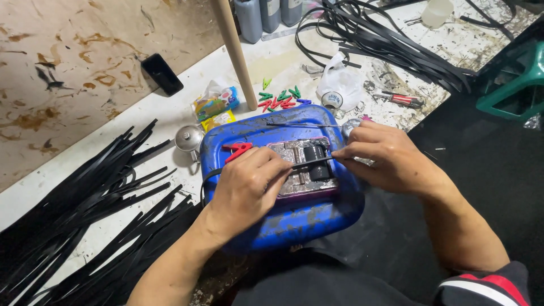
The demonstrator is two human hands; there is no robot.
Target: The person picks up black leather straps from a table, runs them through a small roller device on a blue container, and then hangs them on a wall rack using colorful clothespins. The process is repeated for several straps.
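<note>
Single view, worn on the head. Looks steeply down and slightly forward over the person's own forearms, which enter from the bottom edge. Close range: the left hand [249, 184] and right hand [391, 158] sit near frame centre, over a blue container [294, 218] on the lap. Frame tilts, so the white floor [170, 113] runs diagonally from lower left to upper right. Upper left shows a brown stained wall [85, 68]; a wooden pole [233, 51] cuts down from the top edge. Far edge reaches black strips [374, 39] and a green stool [513, 85] at right. No second view to compare.
</note>
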